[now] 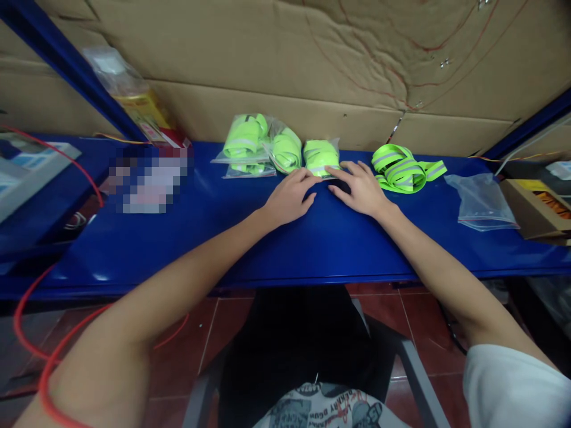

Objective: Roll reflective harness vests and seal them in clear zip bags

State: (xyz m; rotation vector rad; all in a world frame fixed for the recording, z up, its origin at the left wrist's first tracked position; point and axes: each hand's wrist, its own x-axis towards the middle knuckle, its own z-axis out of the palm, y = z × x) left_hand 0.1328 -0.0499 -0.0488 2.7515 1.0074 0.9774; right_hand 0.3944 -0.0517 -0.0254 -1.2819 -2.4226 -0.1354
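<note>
Both my hands reach forward over a blue shelf [312,244]. My left hand [292,193] and my right hand [359,187] touch the near edge of a clear bag holding a folded neon-green reflective band [320,156]. Fingers of both hands are stretched out and pressing on the bag's edge. Two more bagged green bands [256,145] lie just to the left of it. A loose neon-green reflective band [401,167] lies unbagged to the right of my right hand.
An empty clear zip bag [482,202] lies at the right, beside an open cardboard box [537,208]. A tall plastic-wrapped packet [134,98] leans at the back left. Cardboard lines the wall behind. A red cable [31,333] loops at the lower left.
</note>
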